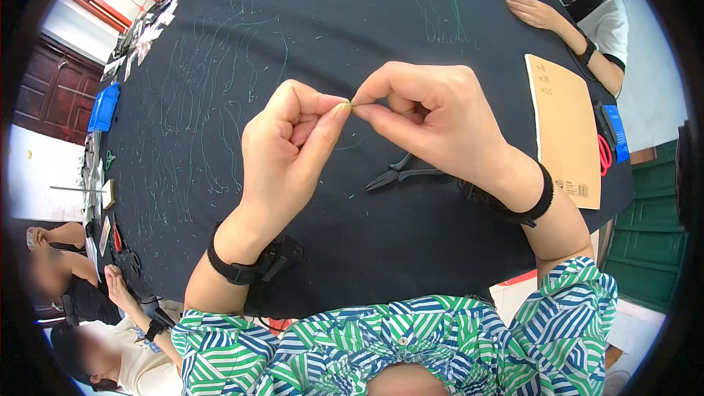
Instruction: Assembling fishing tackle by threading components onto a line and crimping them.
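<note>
Above the black tablecloth, my left hand (pixel 282 139) and my right hand (pixel 447 121) meet tip to tip, each closed in a pinch of thumb and index finger. Between the fingertips shows a tiny bit of thin green thread; most of it is hidden by the fingers. A faint strand of green thread (pixel 353 146) curves over the cloth just below them. Under my right hand lies a pair of pliers (pixel 396 176) with dark jaws, its handles partly covered by my wrist.
Many thin green threads (pixel 213 95) lie across the black tablecloth (pixel 352 249). To the right are a tan notebook (pixel 568 132), red-handled scissors (pixel 604 155) and a blue package (pixel 617 133). A blue tray (pixel 103 108) sits at the left edge. Other people's hands (pixel 534 13) rest around the table.
</note>
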A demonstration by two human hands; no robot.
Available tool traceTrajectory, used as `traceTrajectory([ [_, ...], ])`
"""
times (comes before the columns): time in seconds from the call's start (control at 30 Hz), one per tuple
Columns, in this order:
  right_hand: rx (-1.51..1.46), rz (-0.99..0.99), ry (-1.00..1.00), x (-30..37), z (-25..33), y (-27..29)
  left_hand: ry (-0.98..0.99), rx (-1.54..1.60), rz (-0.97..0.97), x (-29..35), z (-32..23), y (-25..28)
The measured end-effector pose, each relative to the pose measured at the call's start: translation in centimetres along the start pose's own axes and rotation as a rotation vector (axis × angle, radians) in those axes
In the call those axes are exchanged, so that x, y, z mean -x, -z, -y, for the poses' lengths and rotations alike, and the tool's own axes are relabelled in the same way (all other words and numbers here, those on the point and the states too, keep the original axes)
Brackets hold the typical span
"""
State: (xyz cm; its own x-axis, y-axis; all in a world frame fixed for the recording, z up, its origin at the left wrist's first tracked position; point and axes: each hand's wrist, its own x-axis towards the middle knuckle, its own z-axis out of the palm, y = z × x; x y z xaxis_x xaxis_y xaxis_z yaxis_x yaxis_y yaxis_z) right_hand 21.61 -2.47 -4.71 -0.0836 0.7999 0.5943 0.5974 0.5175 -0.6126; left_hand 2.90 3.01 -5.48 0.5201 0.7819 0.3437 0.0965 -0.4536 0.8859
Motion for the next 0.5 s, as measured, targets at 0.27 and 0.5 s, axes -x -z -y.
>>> traceTrajectory([
  [0.27, 0.027, 0.017, 0.057, -0.1, -0.46, 0.14, -0.129, -0.154, 0.03, -0.44, 0.25, 0.6],
  [0.5, 0.075, 0.023, 0.133, -0.2, -0.47, 0.08, -0.142, -0.171, 0.041, -0.48, 0.19, 0.77],
])
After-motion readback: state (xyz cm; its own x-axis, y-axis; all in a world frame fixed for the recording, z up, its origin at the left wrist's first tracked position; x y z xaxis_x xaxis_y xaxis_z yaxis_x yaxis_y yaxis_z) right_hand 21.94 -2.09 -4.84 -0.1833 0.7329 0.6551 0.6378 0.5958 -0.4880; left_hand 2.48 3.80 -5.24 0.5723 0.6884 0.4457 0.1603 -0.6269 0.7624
